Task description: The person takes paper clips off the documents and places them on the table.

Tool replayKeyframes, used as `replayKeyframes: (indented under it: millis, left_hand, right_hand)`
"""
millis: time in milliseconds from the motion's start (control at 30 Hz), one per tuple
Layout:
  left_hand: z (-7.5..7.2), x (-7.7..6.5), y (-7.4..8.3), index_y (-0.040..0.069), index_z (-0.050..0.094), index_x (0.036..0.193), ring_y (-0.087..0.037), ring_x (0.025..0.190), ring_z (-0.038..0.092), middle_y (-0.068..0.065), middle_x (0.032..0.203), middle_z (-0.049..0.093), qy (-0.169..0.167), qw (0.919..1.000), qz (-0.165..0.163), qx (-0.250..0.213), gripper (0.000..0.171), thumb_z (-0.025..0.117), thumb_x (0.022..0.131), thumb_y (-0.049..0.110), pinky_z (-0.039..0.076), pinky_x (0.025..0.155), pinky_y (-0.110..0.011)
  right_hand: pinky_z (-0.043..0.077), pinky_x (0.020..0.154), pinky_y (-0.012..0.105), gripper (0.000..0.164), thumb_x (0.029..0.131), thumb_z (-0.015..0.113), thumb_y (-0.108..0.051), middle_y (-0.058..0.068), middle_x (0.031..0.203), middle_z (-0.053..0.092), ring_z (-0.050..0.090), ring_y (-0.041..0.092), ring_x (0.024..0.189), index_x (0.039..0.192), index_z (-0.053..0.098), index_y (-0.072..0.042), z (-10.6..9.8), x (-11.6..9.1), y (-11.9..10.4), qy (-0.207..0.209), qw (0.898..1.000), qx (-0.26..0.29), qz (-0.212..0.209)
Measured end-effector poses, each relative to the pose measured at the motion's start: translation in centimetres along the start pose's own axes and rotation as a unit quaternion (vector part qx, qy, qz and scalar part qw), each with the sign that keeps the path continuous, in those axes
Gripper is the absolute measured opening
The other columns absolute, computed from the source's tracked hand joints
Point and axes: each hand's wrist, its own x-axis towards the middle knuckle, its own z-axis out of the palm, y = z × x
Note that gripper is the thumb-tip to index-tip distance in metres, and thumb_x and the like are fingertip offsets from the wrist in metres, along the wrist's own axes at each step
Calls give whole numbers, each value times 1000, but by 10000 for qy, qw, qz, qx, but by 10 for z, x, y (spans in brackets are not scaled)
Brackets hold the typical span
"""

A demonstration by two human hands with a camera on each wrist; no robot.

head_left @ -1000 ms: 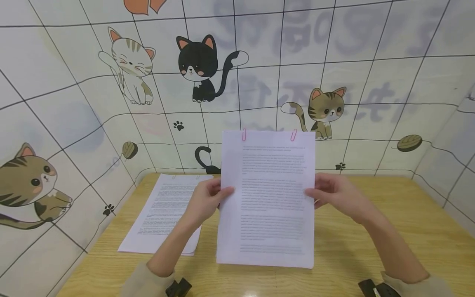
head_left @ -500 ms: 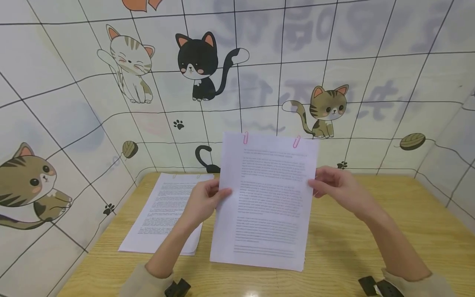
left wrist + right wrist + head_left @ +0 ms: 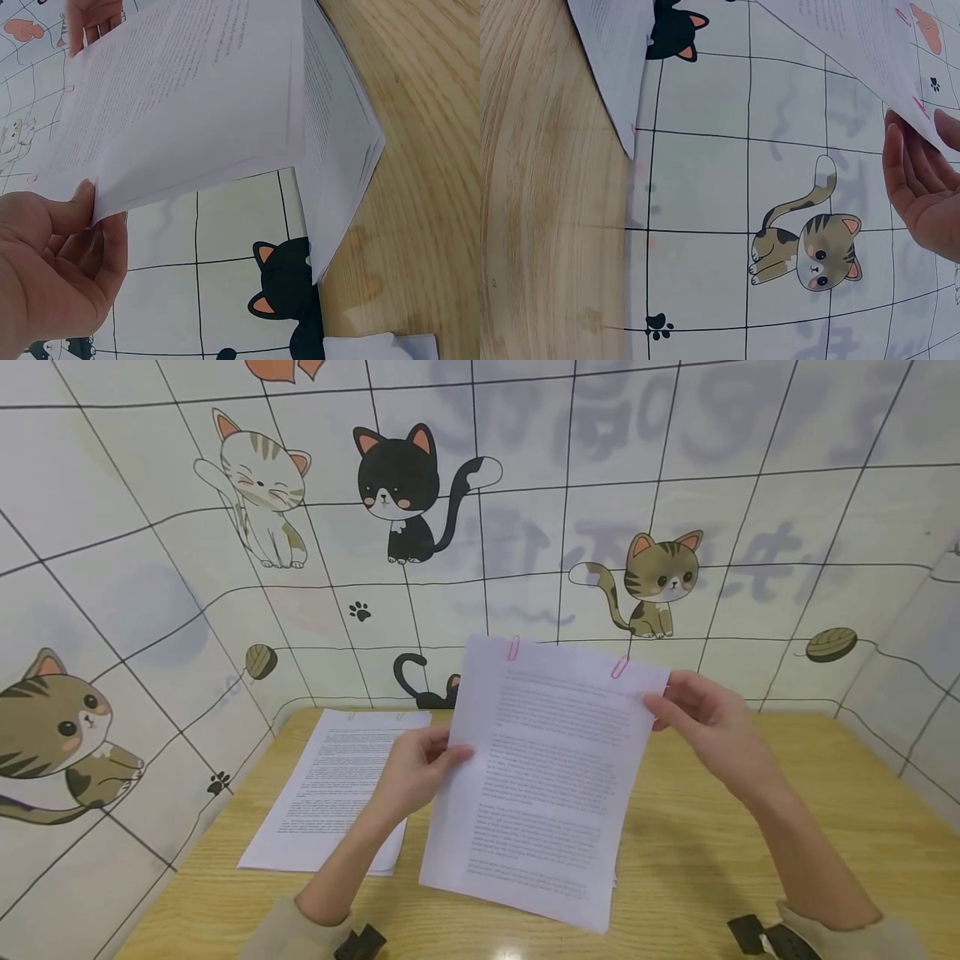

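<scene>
A printed paper document (image 3: pixel 555 777) with two pink paper clips (image 3: pixel 513 648) on its top edge is held up, tilted, over the table. My left hand (image 3: pixel 420 768) pinches its left edge about halfway up, thumb on the printed face. At the upper right corner, beside the second clip, my right hand (image 3: pixel 712 727) pinches the sheet. In the left wrist view both hands grip the raised document (image 3: pixel 187 97), and another stack of printed pages (image 3: pixel 341 150) lies on the table beyond it. That stack is mostly hidden behind the held document in the head view.
A second pile of printed pages (image 3: pixel 330 793), clipped at its top edge, lies on the left of the wooden table (image 3: pixel 787 827), partly behind my left forearm. The wall (image 3: pixel 525 543) with cartoon cats rises at the table's back edge.
The document has turned clockwise from nearly upright, its top going right and its bottom left. My right hand has moved up its edge to the corner; my left hand has barely moved.
</scene>
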Motion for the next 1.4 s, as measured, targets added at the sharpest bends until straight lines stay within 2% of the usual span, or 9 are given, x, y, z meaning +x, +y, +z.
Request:
replayKeyframes:
  millis: [267,400,533,767,1067,1333,1400]
  left_hand:
    - [2,-3,4,1,75,104,-15,68,69,-9,88,75,-10,9995,217,233,14,73,90,1,56,59,-29]
    - [4,-4,6,1,75,102,-14,67,68,-9,87,75,-6,9989,310,338,13,74,90,1,56,57,-29]
    - [5,-6,7,1,75,102,-13,66,67,-9,87,75,3,9983,376,436,12,74,89,0,55,57,-28]
    - [5,-7,7,2,75,105,-12,66,67,-8,89,75,-49,9977,402,540,16,74,90,1,55,57,-27]
    - [5,-7,9,3,75,107,-12,67,67,-7,89,75,-117,9977,365,568,18,74,89,1,55,58,-27]
    - [5,-6,7,1,75,108,-12,66,67,-8,88,75,-72,9982,294,519,19,75,89,1,55,58,-28]
    - [4,-6,7,1,75,108,-12,66,67,-8,87,75,-45,9984,231,505,19,74,89,1,55,58,-28]
  right_hand:
    - [49,79,17,29,101,64,-16,0,104,71,67,15,84,129,63,-6,-2,-2,-4,425,9991,-59,-66]
    - [47,81,17,26,101,63,-15,-3,110,72,66,13,86,125,65,-5,-2,-3,-4,572,9983,-27,-141]
    - [47,81,16,23,101,64,-15,-2,105,72,65,12,85,120,67,-2,-1,-4,-5,676,9976,18,-165]
    - [47,74,17,20,100,66,-16,-2,96,72,64,14,78,112,69,0,1,-4,-4,835,9964,-55,-120]
    - [46,72,17,19,99,67,-17,-2,90,72,62,12,75,106,70,1,1,-4,-5,1055,9943,-107,-119]
    - [48,78,16,20,102,63,-16,0,96,72,61,14,87,109,66,2,-3,-4,-2,1377,9902,-40,-207]
    - [50,77,17,19,102,62,-15,1,96,73,62,16,85,108,65,3,-5,-3,-2,1448,9891,39,-262]
